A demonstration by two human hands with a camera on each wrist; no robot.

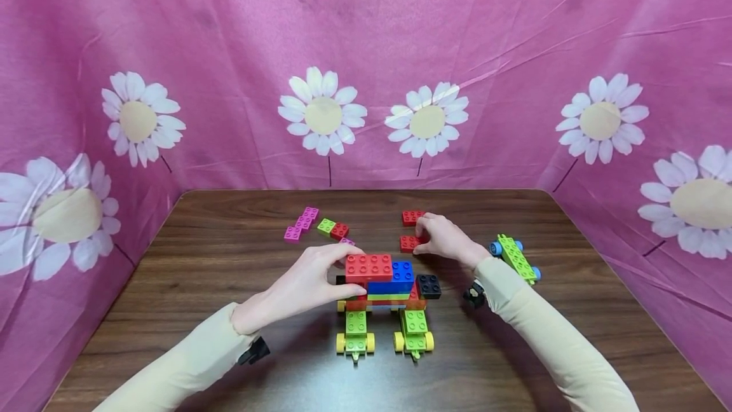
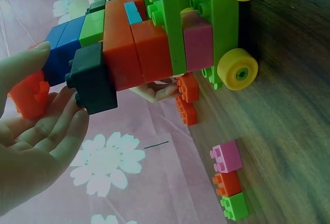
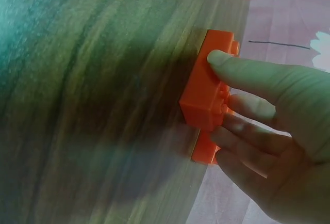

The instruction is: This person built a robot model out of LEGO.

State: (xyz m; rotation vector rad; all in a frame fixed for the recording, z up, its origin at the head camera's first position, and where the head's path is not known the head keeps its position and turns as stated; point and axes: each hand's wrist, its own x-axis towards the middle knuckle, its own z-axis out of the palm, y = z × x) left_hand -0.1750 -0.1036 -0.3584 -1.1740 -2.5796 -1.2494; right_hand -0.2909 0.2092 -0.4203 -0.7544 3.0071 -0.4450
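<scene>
Brick model (image 1: 391, 287), one, standing near the middle of the wood table (image 1: 229, 259): red top brick (image 1: 368, 267), blue layer beneath, black bricks (image 1: 428, 286) at the ends, green bases (image 1: 356, 323) with yellow wheels below. Status: body and undercarriage joined; by judgement, well advanced.
Left hand (image 1: 305, 278): holding the model's top, thumb in front, fingers behind.
Right hand (image 1: 448, 239): pinching the nearer red brick (image 1: 408, 244), beyond the model and slightly right; whether lifted, cannot tell.
Apart from the model, perhaps left to add: that piece; farther red brick (image 1: 413, 218), just behind it; green brick (image 1: 326, 226) against another red brick (image 1: 339, 230); pink bricks (image 1: 301, 224); blue-wheeled base (image 1: 516, 259), beside the right sleeve.
Edges: back edge near the farther red brick, flowered cloth (image 1: 366, 18) beyond.
Open room: broad at both flanks and before the model; tighter between model and loose pieces
</scene>
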